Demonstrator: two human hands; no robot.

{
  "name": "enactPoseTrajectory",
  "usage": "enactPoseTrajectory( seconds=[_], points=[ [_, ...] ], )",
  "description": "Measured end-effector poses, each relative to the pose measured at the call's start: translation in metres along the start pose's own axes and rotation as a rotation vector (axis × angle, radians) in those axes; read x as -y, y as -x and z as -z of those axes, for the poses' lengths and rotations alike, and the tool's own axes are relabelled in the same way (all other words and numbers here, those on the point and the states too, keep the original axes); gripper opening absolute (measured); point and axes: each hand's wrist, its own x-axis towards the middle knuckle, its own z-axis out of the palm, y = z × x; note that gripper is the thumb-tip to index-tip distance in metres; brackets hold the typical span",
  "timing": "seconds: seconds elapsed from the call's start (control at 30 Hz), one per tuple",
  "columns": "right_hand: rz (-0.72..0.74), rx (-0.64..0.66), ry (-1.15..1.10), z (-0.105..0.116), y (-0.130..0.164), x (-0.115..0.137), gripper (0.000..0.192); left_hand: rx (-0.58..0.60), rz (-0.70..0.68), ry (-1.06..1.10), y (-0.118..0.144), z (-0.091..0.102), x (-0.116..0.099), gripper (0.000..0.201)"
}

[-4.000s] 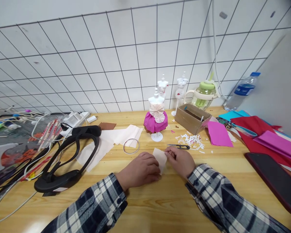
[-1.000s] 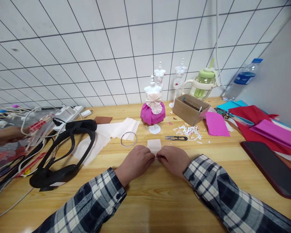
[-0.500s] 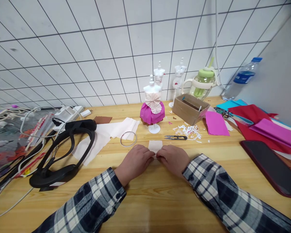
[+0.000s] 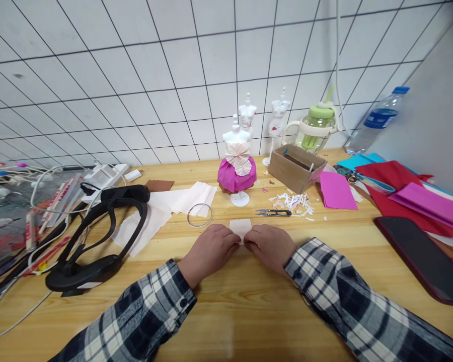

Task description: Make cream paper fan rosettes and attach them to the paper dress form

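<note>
A small piece of pale pink paper [image 4: 240,228] lies on the table between my hands. My left hand [image 4: 212,250] pinches its near left corner, and my right hand [image 4: 269,246] pinches the near right one. Fingertips of both hands nearly meet at the near edge, hiding part of it. Just beyond stand black thread snips [image 4: 274,213] and, to the left, a thin metal ring [image 4: 200,215]. Farther back is a small white dress form [image 4: 236,137] wearing a magenta skirt [image 4: 237,176] and pleated pale pink fans [image 4: 238,155].
Left lie a black headset frame [image 4: 115,241], pale pink sheets [image 4: 158,213] and tangled cables. Behind, a cardboard box [image 4: 295,170] stands by white paper scraps [image 4: 294,203]. To the right are a jug [image 4: 319,128], a water bottle [image 4: 379,120], coloured sheets [image 4: 394,188] and a phone [image 4: 419,256].
The small pink paper has shifted very slightly left between my fingers. Both hands keep nearly the same place and grip.
</note>
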Motion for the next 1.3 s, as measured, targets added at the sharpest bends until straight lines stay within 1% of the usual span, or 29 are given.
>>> enactPoseTrajectory(
  seconds=[0.17, 0.3, 0.43, 0.53, 0.63, 0.7, 0.87, 0.97, 1.17, 1.3],
  points=[
    [-0.002, 0.002, 0.013, 0.0007, 0.0002, 0.0009, 0.025, 0.007, -0.016, -0.018, -0.0004, 0.0013, -0.0004, 0.018],
    [0.016, -0.008, 0.021, 0.0016, 0.0004, 0.0013, 0.024, -0.048, -0.034, -0.008, -0.0012, 0.0017, -0.0001, 0.019],
    [0.030, -0.024, 0.018, 0.0006, 0.0001, 0.0009, 0.023, -0.019, -0.046, 0.011, -0.0007, 0.0006, 0.0001, 0.016],
    [0.013, -0.001, 0.014, -0.0002, -0.0002, 0.0002, 0.024, -0.009, -0.001, 0.024, 0.0003, -0.0006, 0.0000, 0.017],
    [-0.006, -0.007, 0.009, -0.0004, -0.0002, -0.0003, 0.024, 0.003, 0.026, 0.028, 0.0004, -0.0010, -0.0002, 0.020],
    [-0.005, -0.006, 0.013, -0.0006, -0.0002, -0.0006, 0.025, 0.011, 0.010, 0.015, -0.0003, -0.0002, -0.0004, 0.021],
    [0.034, -0.018, 0.038, -0.0008, -0.0001, -0.0005, 0.026, -0.039, -0.035, 0.009, -0.0022, 0.0022, -0.0006, 0.020],
    [0.047, -0.027, 0.042, -0.0003, 0.0000, 0.0000, 0.025, -0.020, -0.052, 0.021, -0.0017, 0.0015, 0.0002, 0.020],
    [0.007, -0.020, 0.040, -0.0009, 0.0001, 0.0006, 0.023, -0.003, 0.018, 0.003, -0.0007, -0.0008, 0.0005, 0.019],
    [0.009, -0.016, 0.062, -0.0022, -0.0003, 0.0003, 0.027, -0.018, 0.004, -0.009, -0.0015, 0.0006, -0.0002, 0.021]
  ],
)
